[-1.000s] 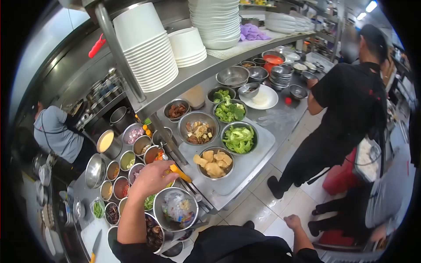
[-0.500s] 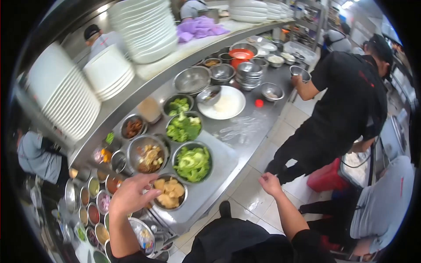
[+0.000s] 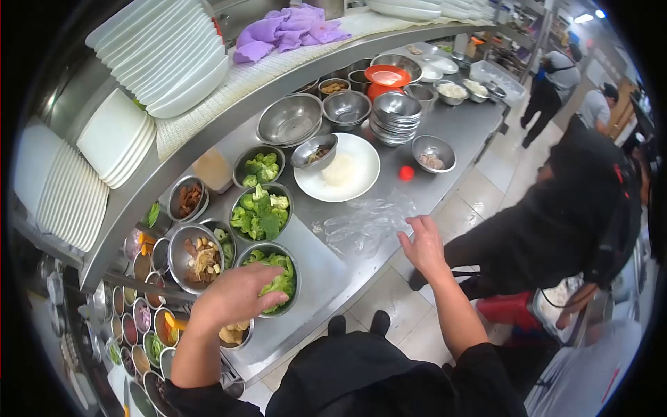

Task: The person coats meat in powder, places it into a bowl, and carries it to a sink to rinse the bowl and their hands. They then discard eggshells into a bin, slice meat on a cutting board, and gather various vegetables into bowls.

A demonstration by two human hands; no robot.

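My left hand (image 3: pixel 240 295), fingers apart and holding nothing, hovers over the near edge of a metal bowl of sliced green vegetable (image 3: pixel 283 281). Partly hidden under it is a bowl of pale yellow chunks (image 3: pixel 235 335). Just left of the hand, a metal bowl (image 3: pixel 203 260) holds mixed cut ingredients. My right hand (image 3: pixel 424 243) is open above the counter's front edge, beside crumpled clear plastic film (image 3: pixel 365 221). Two bowls of broccoli (image 3: pixel 262 214) stand behind the green vegetable. A white plate (image 3: pixel 361 177) has a small metal bowl (image 3: pixel 315 153) on its left side.
Stacked white dishes (image 3: pixel 167 59) and a purple cloth (image 3: pixel 285 31) lie on the raised shelf. A red cap (image 3: pixel 406 173) and a bowl of pale pieces (image 3: pixel 433 154) are at the back right. A person in black (image 3: pixel 556 215) stands to the right; small ingredient pots fill the left.
The view has shifted. My right hand has moved forward to the counter edge with its fingers spread. My left hand is now over the green vegetable bowl. The co-worker in black has changed posture.
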